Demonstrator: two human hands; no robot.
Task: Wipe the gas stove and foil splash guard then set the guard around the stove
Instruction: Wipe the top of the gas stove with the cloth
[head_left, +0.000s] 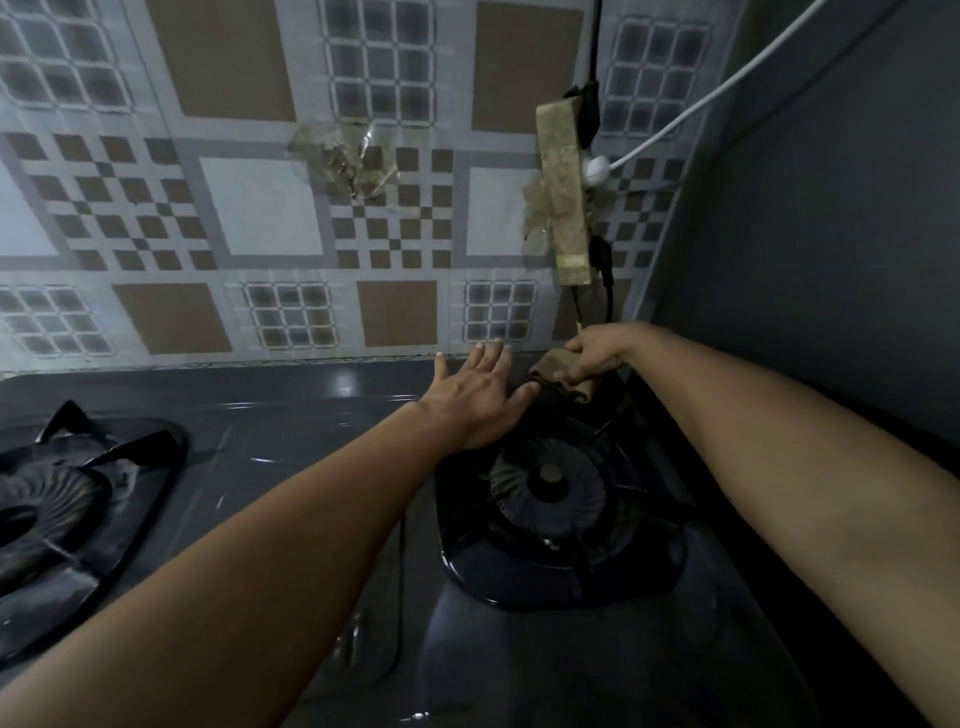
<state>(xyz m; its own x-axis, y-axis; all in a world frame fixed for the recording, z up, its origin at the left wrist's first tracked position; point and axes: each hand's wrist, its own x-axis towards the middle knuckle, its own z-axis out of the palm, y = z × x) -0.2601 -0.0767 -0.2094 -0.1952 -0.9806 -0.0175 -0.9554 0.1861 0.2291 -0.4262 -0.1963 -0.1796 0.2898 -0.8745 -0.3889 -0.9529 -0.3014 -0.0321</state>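
A dark glossy gas stove (291, 431) fills the lower view, with a right burner (550, 483) and a left burner (36, 509). My left hand (475, 400) lies flat with straight fingers on the stove top just behind the right burner. My right hand (597, 353) grips a crumpled brown cloth (558, 371) at the stove's back right corner. The patterned foil splash guard (260, 208) stands upright behind the stove, with torn, grimy tape in its middle.
A dirty power strip (566, 192) hangs taped on the guard at right, with black cords and a white cable (691, 111) plugged in. A grey wall (831, 234) closes the right side. The left burner's pan support (104, 447) sticks up.
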